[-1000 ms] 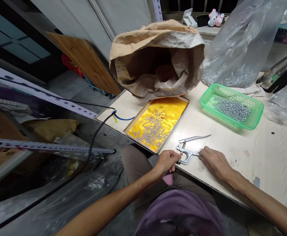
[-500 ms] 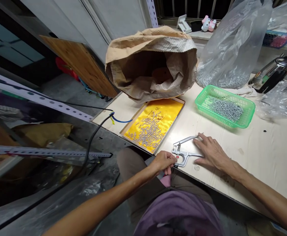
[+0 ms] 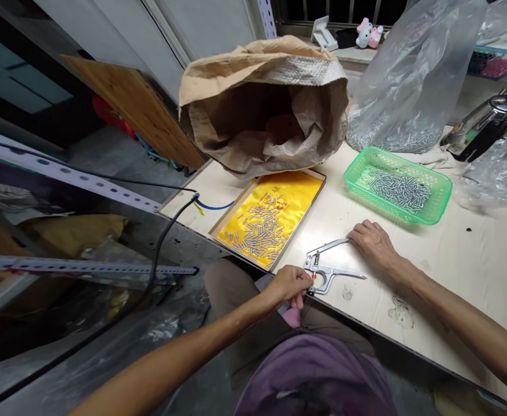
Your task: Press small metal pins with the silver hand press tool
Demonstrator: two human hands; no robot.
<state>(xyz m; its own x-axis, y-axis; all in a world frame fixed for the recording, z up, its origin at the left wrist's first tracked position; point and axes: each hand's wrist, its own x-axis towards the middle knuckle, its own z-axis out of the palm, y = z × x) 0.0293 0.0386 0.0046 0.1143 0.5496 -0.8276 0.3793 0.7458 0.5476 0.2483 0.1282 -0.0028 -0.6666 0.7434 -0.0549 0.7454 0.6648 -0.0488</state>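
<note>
Closely pinched, the thumb and forefinger of the left hand point(image 3: 290, 284) meet at the head of the metal pliers point(image 3: 330, 277), beside a small red part point(image 3: 313, 277); whatever lies between the fingertips is hidden. That fine grip probably serves to keep something small lined up there. The right hand point(image 3: 373, 242) has its fingers bent and pressed together at the end of the upper handle point(image 3: 329, 246), where leverage should be greatest; whether the thumb closes round it I cannot tell. The lower handle point(image 3: 349, 273) is untouched, apart from the upper one.

The pliers lie near the table point(image 3: 461, 277) edge, likely for easy reach. Left of them and farther back, a shallow tray point(image 3: 300, 193) holds loose metal pieces point(image 3: 262, 234), its rim perhaps stopping them rolling off. Beyond the pliers to the right, a green basket point(image 3: 442, 205) holds more. Farther behind the pliers stand a paper sack point(image 3: 218, 75) and a clear plastic bag point(image 3: 422, 69).
</note>
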